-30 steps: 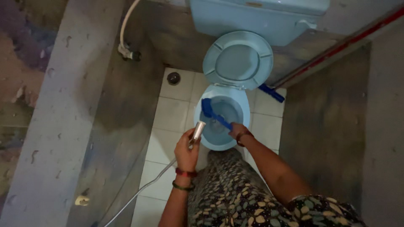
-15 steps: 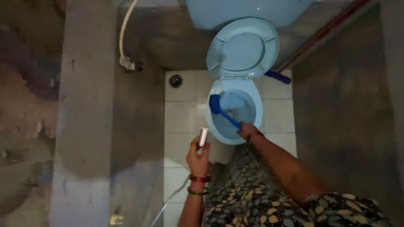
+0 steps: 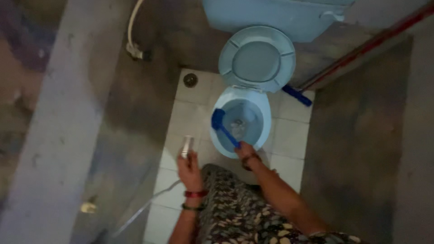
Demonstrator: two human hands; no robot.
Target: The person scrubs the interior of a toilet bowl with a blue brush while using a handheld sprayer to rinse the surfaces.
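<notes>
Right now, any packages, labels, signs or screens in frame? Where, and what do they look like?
None visible: no package, label, sign or screen.
Left hand: holds a silver spray nozzle on a hose, over the white tiles.
Right hand: holds a blue toilet brush inside the light blue toilet bowl.

Both hands reach forward, left hand [image 3: 189, 166] closed and raised, right hand [image 3: 245, 152] closed, arm extended.
</notes>
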